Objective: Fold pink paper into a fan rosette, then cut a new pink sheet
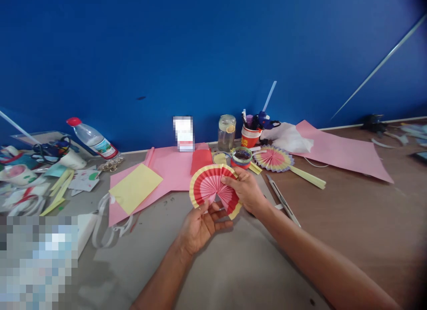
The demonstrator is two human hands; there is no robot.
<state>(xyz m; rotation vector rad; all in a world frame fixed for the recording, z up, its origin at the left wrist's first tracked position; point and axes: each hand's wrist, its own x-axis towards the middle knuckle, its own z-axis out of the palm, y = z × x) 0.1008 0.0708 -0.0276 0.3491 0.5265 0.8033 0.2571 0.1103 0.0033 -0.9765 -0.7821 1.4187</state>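
Note:
A pleated paper fan [208, 184], red and pink with a yellow rim, is spread almost into a circle above the table. My left hand [200, 225] pinches its lower edge from underneath, palm up. My right hand [245, 190] grips the fan's right side, thumb on the front of the folds. A finished paper fan [273, 159] with a yellow handle lies flat just behind my right hand.
Pink paper sheets [170, 167] and a yellow sheet [135, 187] lie at the left. A glass jar [227, 132], a red cup of pens [250, 134] and tape rolls [242, 156] stand by the blue wall. A water bottle [91, 138] and craft clutter [30, 176] fill the far left.

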